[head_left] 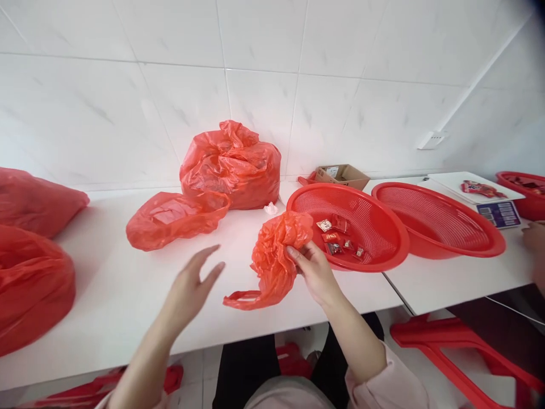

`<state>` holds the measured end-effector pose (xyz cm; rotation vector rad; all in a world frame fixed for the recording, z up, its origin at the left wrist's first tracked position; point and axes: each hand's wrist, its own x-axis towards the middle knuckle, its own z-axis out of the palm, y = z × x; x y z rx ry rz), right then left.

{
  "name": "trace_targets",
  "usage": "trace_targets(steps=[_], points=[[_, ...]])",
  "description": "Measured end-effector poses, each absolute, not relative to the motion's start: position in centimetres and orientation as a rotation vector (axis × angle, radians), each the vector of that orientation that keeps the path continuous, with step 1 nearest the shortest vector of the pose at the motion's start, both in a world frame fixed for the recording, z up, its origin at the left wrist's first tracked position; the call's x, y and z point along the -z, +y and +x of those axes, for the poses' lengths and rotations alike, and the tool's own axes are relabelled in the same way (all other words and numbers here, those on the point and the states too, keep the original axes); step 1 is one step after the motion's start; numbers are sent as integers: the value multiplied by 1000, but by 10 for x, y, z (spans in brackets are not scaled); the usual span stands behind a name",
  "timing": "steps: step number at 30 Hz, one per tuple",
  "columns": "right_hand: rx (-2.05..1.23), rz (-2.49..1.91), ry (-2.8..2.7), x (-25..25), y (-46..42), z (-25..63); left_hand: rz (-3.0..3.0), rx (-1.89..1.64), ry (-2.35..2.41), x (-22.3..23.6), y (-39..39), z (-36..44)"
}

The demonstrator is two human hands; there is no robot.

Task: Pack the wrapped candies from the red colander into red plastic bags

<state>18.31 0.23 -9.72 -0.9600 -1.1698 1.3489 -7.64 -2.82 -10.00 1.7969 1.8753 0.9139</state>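
Observation:
A crumpled red plastic bag (276,264) is bunched up in my right hand (313,270), thumb pressed on its side, with one handle loop hanging down to the left. My left hand (191,289) is in the air over the white table, fingers apart and nothing in them. Beyond it lies a slack, partly opened red bag (170,221). A full, knotted red bag (232,165) stands behind that against the wall. Just right of my right hand is a red perforated basket (374,233) holding several small wrapped packets (334,236).
Two bulging red bags (32,289) sit at the left. Farther right are another red basket (451,227), a scale (498,213) with a packet on it, and another person's hand (534,236). A cardboard box (344,175) stands by the wall. A red stool (460,341) is below the table.

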Motion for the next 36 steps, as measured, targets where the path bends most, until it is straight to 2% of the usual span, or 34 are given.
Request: trace_targets(steps=[3, 5, 7, 9, 12, 18, 24, 31, 36], points=[[-1179, -1066, -1349, 110, -10, 173, 1682, -1046, 1353, 105, -51, -16], [-1135, -1094, -1413, 116, -16, 169, 1703, -1102, 1322, 113, -55, 7], [-1253, -1088, -1374, 117, -18, 172, 1666, -1110, 1397, 121, -52, 11], [-1382, -1078, -1276, 116, -15, 181, 1544, -1035, 1464, 122, -47, 0], [-1356, -1085, -1163, 112, -8, 197, 1335, -946, 1539, 115, -41, -28], [-1104, -1014, -1062, 101, 0, 208, 832, -1202, 1398, 110, -34, -67], [-1118, -1011, -957, 87, 4, 226, 562, -1245, 1381, 117, -35, -103], [-1217, -969, -956, 84, 2, 227, 657, -1254, 1443, 130, -33, -113], [-1090, -956, -936, 67, -9, 230, 1291, -817, 1838, 115, -68, -123]])
